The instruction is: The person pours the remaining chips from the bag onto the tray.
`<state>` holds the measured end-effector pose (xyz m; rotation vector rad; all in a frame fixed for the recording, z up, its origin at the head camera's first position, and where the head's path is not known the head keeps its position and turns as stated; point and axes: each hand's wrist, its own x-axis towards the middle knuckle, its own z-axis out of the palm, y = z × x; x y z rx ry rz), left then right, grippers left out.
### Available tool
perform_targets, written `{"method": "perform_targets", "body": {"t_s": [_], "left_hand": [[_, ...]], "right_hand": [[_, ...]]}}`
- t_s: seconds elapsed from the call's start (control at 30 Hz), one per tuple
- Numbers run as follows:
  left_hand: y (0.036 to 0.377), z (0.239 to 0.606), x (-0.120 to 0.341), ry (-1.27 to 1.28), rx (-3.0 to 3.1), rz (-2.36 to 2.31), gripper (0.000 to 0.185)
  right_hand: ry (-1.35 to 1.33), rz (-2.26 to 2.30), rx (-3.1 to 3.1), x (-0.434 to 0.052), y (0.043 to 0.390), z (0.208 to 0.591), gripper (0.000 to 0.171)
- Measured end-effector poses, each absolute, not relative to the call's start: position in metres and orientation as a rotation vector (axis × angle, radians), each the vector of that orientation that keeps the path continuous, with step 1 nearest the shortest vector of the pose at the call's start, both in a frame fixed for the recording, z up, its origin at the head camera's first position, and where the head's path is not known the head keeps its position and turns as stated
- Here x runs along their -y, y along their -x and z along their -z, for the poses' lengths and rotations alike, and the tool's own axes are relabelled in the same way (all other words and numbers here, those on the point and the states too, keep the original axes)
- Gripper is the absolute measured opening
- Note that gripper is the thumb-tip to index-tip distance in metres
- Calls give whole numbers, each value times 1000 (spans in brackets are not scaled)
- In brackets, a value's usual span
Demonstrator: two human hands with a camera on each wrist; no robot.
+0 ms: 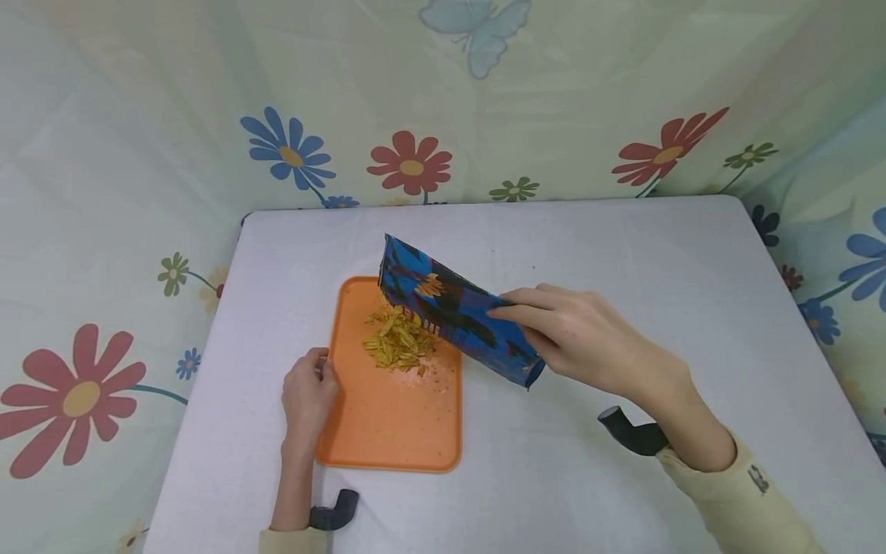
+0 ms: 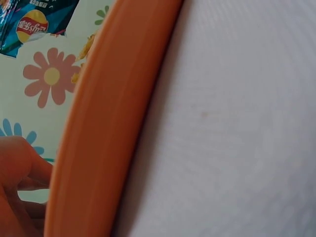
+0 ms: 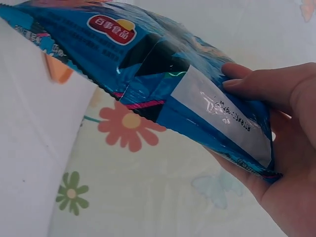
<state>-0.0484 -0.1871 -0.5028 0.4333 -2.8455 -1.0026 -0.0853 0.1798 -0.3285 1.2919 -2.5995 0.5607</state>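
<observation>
My right hand (image 1: 577, 331) grips a blue chip bag (image 1: 457, 312) near its right end, with the thumb on one face in the right wrist view. The bag lies tilted above an orange tray (image 1: 388, 423), its left end over the tray's far part. A heap of yellow potato chips (image 1: 398, 342) sits on the tray, partly hidden under the bag. Crumbs lie beside the heap. At the tray's left rim my left hand (image 1: 308, 392) holds the edge with bent fingers. In the left wrist view the tray's side (image 2: 103, 118) hides part of that hand.
The tray stands on a table with a white cloth (image 1: 623, 269). A flowered curtain (image 1: 554, 115) hangs behind the table and along its sides. Dark curved pieces (image 1: 633, 435) show at both wrists.
</observation>
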Motion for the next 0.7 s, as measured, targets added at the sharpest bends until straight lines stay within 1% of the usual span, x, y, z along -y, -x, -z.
{"method": "perform_targets", "body": {"t_s": [0.2, 0.4, 0.7], "left_hand": [[50, 502, 187, -440, 2839, 1006, 25], [50, 503, 187, -439, 2846, 993, 25], [50, 504, 187, -433, 2836, 997, 25]], "right_hand": [[-1214, -666, 2587, -186, 82, 349, 37], [-1115, -782, 2604, -194, 74, 366, 40], [-888, -987, 2639, -198, 64, 382, 45]]}}
